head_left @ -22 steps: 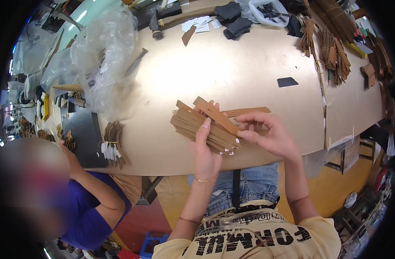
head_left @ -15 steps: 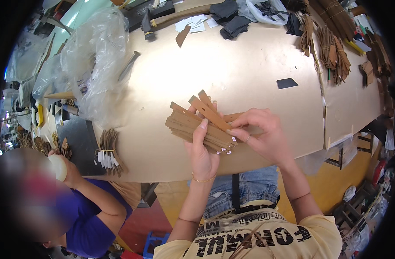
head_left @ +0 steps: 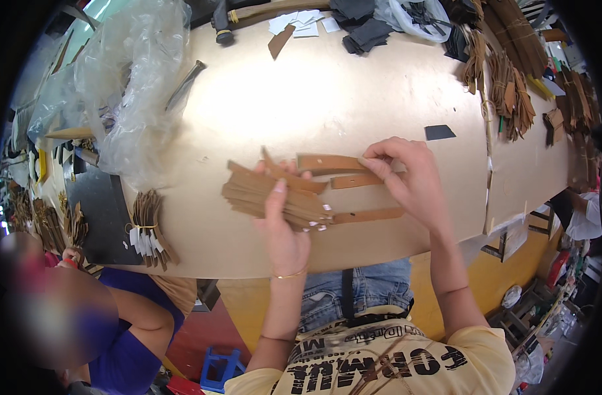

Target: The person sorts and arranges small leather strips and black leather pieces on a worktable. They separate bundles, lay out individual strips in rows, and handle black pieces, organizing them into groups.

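My left hand (head_left: 284, 207) is closed around a fanned bundle of brown leather straps (head_left: 258, 196), some with small white tags at their right ends. To the right of it, my right hand (head_left: 406, 174) pinches the right end of a single tan leather strap (head_left: 330, 162) just over the table. Below that strap lies a second strap (head_left: 357, 181) with a small hole, flat on the table. Nearer to me is a third strap (head_left: 370, 215), its left end close to the bundle.
The broad table (head_left: 248, 118) holds crumpled clear plastic (head_left: 133, 85) at left, a tied tagged strap bundle (head_left: 150, 227), a hammer (head_left: 223, 26), dark pieces (head_left: 367, 33) and a dark scrap (head_left: 439, 132). Strap bundles (head_left: 511, 99) lie far right. A co-worker (head_left: 140, 329) sits at left.
My right hand has drawn a strap off the bundle to the right, revealing straps on the table. My left hand with the bundle has shifted left.
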The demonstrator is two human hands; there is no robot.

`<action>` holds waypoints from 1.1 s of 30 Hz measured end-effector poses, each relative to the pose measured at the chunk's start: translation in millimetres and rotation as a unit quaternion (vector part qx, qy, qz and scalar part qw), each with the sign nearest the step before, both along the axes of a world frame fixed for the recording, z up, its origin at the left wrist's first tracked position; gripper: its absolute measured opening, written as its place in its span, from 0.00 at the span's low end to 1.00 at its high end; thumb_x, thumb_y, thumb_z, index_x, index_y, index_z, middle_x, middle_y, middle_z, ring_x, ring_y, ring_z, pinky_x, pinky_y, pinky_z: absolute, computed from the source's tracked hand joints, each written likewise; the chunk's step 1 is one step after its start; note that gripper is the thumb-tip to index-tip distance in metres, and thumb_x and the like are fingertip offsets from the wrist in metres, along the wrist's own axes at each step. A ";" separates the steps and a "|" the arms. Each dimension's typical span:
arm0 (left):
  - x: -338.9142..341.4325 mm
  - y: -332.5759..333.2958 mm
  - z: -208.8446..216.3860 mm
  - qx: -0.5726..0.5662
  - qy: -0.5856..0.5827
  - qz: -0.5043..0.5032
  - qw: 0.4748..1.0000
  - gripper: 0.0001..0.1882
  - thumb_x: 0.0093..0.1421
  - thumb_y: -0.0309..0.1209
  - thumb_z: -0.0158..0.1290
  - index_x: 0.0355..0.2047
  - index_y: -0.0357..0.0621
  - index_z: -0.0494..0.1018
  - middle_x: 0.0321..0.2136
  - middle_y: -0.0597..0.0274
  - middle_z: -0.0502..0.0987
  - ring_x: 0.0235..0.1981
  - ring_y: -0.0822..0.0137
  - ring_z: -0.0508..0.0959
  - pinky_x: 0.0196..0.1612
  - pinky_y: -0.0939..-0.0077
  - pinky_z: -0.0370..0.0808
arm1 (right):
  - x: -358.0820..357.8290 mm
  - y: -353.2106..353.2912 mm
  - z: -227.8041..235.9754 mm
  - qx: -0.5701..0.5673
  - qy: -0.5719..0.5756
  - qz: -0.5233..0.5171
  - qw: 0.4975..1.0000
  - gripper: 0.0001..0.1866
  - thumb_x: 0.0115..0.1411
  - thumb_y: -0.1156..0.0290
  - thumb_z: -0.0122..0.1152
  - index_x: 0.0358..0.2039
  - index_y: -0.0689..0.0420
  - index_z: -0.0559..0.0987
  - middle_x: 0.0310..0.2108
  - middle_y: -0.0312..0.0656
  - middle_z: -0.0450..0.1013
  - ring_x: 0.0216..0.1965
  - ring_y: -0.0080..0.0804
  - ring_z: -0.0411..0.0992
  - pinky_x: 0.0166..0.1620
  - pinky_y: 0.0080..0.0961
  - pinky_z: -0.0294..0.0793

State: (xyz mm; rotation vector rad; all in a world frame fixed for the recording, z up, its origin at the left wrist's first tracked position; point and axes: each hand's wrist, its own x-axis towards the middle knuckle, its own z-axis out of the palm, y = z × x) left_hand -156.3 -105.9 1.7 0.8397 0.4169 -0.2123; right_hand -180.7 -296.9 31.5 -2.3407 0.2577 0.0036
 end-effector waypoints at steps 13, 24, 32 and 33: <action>-7.0 6.8 24.5 -0.018 0.005 -0.016 1.000 0.28 0.66 0.26 0.46 0.64 0.38 0.53 0.57 0.48 0.64 0.61 0.57 0.67 0.62 0.53 0.70 | -16.7 -10.6 -15.3 -0.179 -0.134 -0.043 0.974 0.06 0.59 0.69 0.63 0.35 0.56 0.83 0.30 0.38 0.75 0.32 0.38 0.72 0.39 0.32 0.71; -24.0 -33.0 31.4 -0.060 -0.013 -0.084 0.995 0.28 0.66 0.26 0.44 0.64 0.36 0.51 0.60 0.45 0.62 0.64 0.55 0.63 0.66 0.55 0.66 | -32.5 4.8 7.1 0.364 0.060 -0.028 0.929 0.13 0.61 0.68 0.64 0.42 0.64 0.82 0.34 0.36 0.79 0.38 0.20 0.73 0.45 0.22 0.73; -12.7 -16.1 18.0 -0.028 -0.050 -0.025 0.998 0.28 0.67 0.25 0.41 0.65 0.38 0.48 0.62 0.42 0.59 0.67 0.53 0.59 0.68 0.53 0.60 | 12.4 -5.9 4.4 0.084 0.031 0.018 0.996 0.06 0.57 0.69 0.66 0.33 0.56 0.85 0.26 0.39 0.78 0.32 0.28 0.74 0.40 0.29 0.67; -9.5 -12.7 16.6 -0.017 -0.057 -0.022 0.998 0.28 0.67 0.25 0.41 0.65 0.38 0.48 0.63 0.42 0.59 0.67 0.53 0.59 0.68 0.52 0.60 | 21.0 -8.2 1.5 -0.015 -0.001 0.027 1.000 0.06 0.57 0.68 0.66 0.32 0.54 0.85 0.25 0.39 0.78 0.32 0.30 0.73 0.40 0.30 0.65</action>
